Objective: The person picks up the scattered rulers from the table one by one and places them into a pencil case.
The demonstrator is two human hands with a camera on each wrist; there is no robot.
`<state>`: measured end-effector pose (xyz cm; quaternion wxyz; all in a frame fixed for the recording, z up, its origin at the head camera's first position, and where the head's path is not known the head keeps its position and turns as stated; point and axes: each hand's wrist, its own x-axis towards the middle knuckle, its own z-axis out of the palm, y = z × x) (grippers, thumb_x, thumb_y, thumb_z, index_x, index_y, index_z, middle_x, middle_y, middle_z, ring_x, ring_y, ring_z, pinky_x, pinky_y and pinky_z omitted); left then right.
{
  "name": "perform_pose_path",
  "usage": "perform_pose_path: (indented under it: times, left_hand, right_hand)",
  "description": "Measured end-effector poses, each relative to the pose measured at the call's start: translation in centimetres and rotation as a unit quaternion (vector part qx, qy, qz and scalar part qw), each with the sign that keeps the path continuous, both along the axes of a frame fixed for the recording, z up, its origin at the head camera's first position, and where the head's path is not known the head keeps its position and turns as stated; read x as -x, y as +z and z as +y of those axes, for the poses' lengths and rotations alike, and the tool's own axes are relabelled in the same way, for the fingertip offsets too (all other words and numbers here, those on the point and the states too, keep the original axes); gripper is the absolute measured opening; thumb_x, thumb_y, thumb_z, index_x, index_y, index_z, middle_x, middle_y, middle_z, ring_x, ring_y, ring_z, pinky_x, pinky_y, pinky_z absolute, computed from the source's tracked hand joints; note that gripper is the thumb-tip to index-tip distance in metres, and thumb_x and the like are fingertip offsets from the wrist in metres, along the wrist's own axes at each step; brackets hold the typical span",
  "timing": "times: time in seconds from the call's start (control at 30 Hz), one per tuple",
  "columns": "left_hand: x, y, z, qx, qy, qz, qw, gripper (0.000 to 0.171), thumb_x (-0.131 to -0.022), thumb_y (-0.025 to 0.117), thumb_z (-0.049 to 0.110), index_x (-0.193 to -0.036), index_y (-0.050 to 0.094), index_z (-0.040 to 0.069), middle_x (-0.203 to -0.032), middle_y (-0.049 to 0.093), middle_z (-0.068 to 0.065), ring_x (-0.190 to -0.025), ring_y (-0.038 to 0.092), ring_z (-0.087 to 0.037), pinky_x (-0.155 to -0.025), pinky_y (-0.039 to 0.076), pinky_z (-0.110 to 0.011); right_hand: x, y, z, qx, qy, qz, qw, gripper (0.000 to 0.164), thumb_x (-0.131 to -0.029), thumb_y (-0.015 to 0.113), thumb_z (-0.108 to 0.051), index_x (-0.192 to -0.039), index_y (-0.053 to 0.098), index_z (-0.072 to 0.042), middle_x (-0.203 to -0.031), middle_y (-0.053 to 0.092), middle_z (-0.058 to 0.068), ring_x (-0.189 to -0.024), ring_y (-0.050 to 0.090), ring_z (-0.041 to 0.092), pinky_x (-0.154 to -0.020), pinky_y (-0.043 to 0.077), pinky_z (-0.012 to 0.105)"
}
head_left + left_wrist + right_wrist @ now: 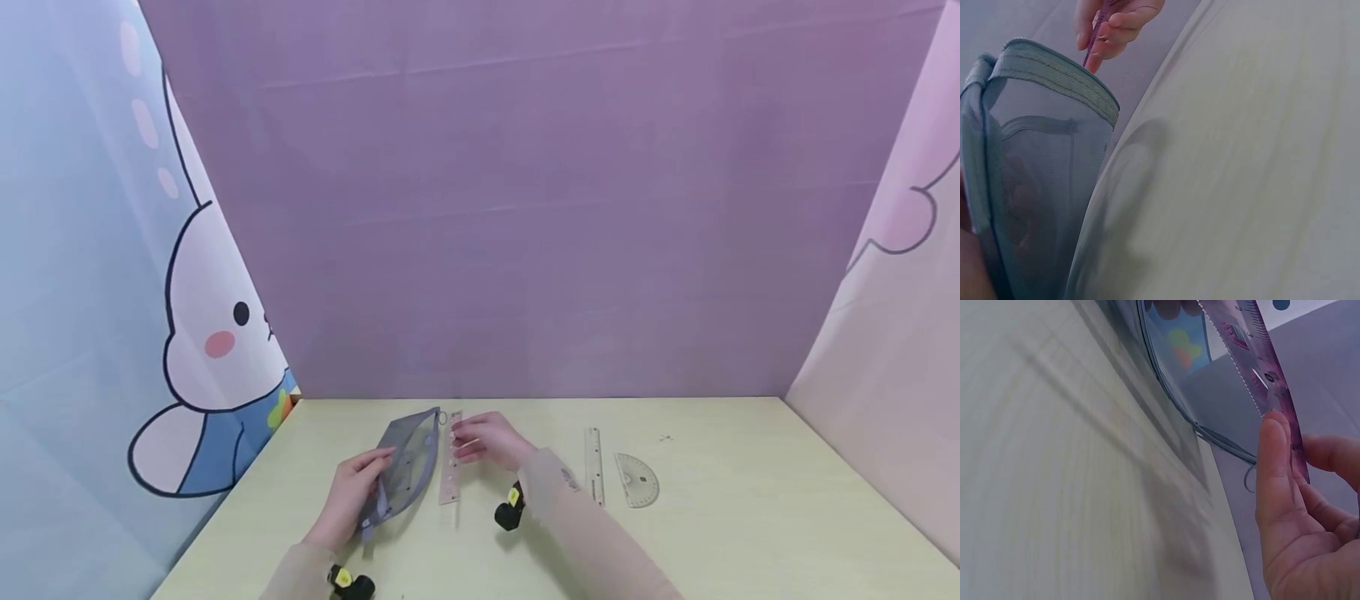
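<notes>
In the head view my left hand (351, 490) grips a grey-blue mesh zipper pouch (407, 467) by its left side. The pouch stands raised off the table with its mouth spread apart toward the right. Close to that mouth, my right hand (491, 440) pinches a pink transparent ruler (449, 475) between thumb and fingers. The right wrist view shows the thumb on one face of the ruler (1266, 378) and fingers on the other. From the left wrist, the ruler is seen edge-on above the pouch rim (1060, 78). Most of the left hand is hidden there.
Right of my right forearm, a clear straight ruler (594, 462) and a clear protractor (637, 481) lie on the pale wooden table (750, 517). A purple curtain (525, 208) hangs behind the far edge. Printed cloth (82, 292) hangs along the left side.
</notes>
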<state>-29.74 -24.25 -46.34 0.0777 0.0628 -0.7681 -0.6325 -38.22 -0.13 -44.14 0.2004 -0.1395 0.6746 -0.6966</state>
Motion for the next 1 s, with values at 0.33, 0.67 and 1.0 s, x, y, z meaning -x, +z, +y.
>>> perform_pose_path:
  times: [0.33, 0.67, 1.0]
  left_hand:
    - [-0.2, 0.3, 0.1, 0.0, -0.003, 0.002, 1.0, 0.034, -0.091, 0.062, 0.018, -0.122, 0.066, 0.005, -0.116, 0.062, -0.007, -0.07, 0.046, -0.012, -0.062, 0.042, -0.025]
    - [-0.9, 1.3, 0.6, 0.0, -0.002, 0.0, 1.0, 0.033, -0.091, 0.061, 0.015, -0.122, 0.066, 0.004, -0.115, 0.061, -0.007, -0.076, 0.046, -0.013, -0.063, 0.04, -0.025]
    - [-1.2, 2.0, 0.8, -0.003, -0.012, 0.001, 0.9999, 0.032, -0.092, 0.06, 0.012, -0.122, 0.065, 0.0, -0.112, 0.061, -0.008, -0.073, 0.046, -0.013, -0.062, 0.041, -0.025]
  right_hand:
    - [-0.6, 0.0, -2.1, 0.002, -0.001, -0.015, 1.0, 0.026, -0.092, 0.058, -0.002, -0.112, 0.062, 0.014, -0.086, 0.067, 0.013, -0.071, 0.067, 0.019, -0.071, 0.056, 0.034]
    - [-0.6, 0.1, -3.7, 0.0, -0.021, -0.026, 0.999, 0.024, -0.089, 0.062, -0.001, -0.107, 0.064, 0.014, -0.085, 0.066, 0.012, -0.066, 0.065, 0.017, -0.067, 0.056, 0.033]
    - [-0.9, 0.3, -4.9, -0.005, -0.036, -0.024, 0.999, 0.024, -0.088, 0.061, 0.002, -0.107, 0.062, 0.016, -0.08, 0.067, 0.014, -0.059, 0.063, 0.015, -0.064, 0.056, 0.033]
